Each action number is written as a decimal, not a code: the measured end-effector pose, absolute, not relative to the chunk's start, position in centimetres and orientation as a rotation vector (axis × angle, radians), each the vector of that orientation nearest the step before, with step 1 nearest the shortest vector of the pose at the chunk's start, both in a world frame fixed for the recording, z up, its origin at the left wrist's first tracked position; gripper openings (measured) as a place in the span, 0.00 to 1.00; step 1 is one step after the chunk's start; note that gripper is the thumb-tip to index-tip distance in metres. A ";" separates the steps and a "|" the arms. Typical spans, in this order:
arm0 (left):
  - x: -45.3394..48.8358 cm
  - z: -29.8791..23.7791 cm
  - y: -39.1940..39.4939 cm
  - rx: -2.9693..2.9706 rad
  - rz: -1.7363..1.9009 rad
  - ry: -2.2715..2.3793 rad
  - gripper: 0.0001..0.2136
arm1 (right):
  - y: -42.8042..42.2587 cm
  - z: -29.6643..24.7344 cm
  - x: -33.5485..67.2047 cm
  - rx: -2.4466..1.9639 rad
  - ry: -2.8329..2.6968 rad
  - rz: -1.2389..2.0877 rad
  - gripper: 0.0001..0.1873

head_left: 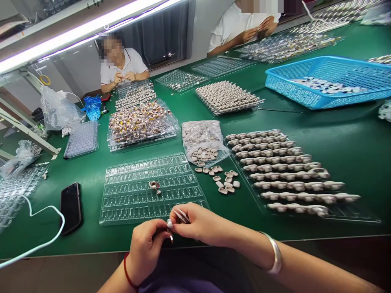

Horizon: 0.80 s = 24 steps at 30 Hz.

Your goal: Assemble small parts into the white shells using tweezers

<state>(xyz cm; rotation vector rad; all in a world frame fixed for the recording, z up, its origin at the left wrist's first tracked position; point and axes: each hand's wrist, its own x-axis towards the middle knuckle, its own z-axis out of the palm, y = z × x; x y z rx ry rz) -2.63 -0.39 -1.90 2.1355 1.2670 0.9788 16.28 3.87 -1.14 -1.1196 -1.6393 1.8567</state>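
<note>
My left hand point(146, 247) and my right hand point(195, 223) meet at the near table edge, both pinched on one small white part point(169, 224) held between the fingertips. Just beyond them lies a clear plastic tray point(128, 203) with rows of empty pockets and one small assembled piece point(154, 186) lying on it. Loose beige shell parts point(222, 181) are scattered to the right of that tray, spilling from an open plastic bag point(202, 138). Farther right a tray point(351, 213) holds rows of the beige parts.
A black phone point(71, 206) with a white cable point(36, 211) lies at the left. A blue basket point(330, 79) stands at the back right. More filled trays point(140, 122) cover the green table point(336, 134). Two other people work at the far side.
</note>
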 end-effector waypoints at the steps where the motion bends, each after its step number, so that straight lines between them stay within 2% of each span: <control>1: -2.6 -1.9 -0.4 2.138 0.982 1.270 0.04 | 3.9 -1.1 16.3 -1.127 -1.643 1.858 0.02; 4: -2.7 -1.8 -0.3 2.119 0.970 1.289 0.04 | 3.9 -1.1 16.3 -1.147 -1.638 1.887 0.01; 15: -2.8 -2.1 -0.3 2.123 0.982 1.320 0.05 | 4.0 -1.2 16.0 -1.152 -1.496 1.968 0.10; 24: -2.7 -2.0 -0.4 2.184 1.029 1.290 0.04 | 4.3 -1.0 16.3 -1.127 -1.448 2.030 0.10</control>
